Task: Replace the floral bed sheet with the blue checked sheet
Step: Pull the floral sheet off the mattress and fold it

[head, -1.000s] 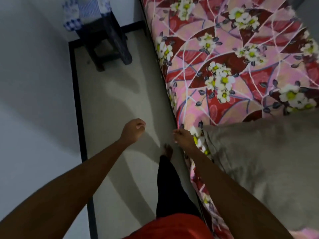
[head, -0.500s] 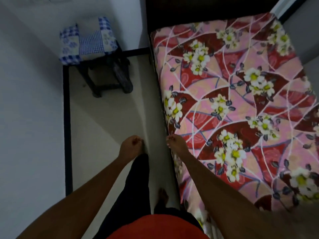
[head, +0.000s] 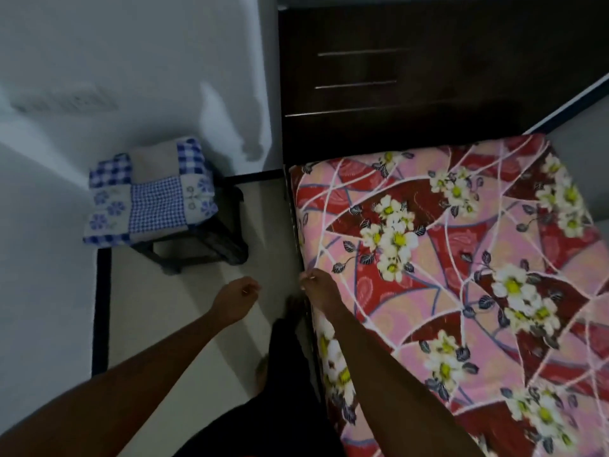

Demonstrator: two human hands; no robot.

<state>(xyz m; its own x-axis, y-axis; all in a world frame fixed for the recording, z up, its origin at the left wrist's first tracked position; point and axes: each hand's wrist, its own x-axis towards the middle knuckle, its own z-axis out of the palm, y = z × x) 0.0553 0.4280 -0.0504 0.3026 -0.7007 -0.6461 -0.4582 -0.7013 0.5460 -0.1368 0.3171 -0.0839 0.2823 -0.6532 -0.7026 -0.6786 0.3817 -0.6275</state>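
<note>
**Dark stool left, dark wood up top**

Over on the left, a dark stool [head: 227, 239] stands on the pale floor [head: 197, 291], close to the white wall [head: 99, 61]. A dark skirting strip [head: 102, 308] runs along the wall's foot. At the back, a dark wooden panel [head: 428, 77] shows thin pale horizontal lines.
</note>
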